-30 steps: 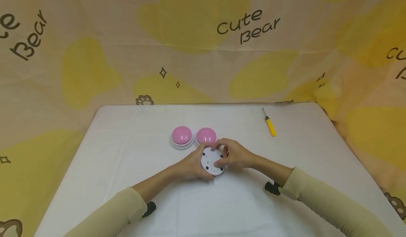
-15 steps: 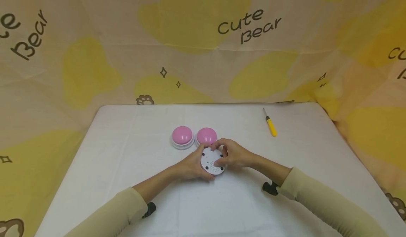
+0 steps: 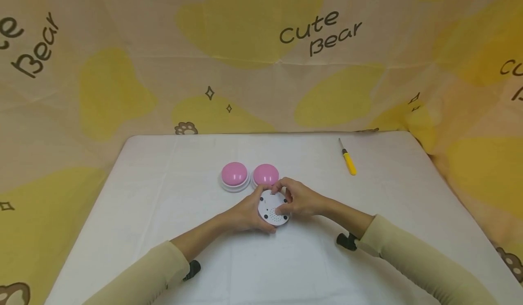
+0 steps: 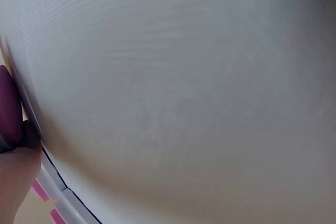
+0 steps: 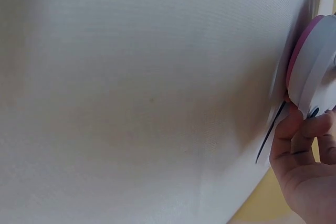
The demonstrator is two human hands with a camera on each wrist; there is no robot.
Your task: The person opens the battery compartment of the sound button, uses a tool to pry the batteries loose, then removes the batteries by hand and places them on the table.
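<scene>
I see the left hand (image 3: 245, 214) cupping an upturned white button (image 3: 273, 208) near the middle of the bench (image 3: 163, 214), its grip curled round the edge. The right hand (image 3: 300, 198) pinches the button's far rim. Two pink buttons (image 3: 234, 174) sit just behind; a yellow screwdriver (image 3: 348, 161) lies well apart.

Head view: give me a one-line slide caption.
Both hands, left hand and right hand, hold an upturned white button near two pink buttons; yellow screwdriver lies apart.
</scene>
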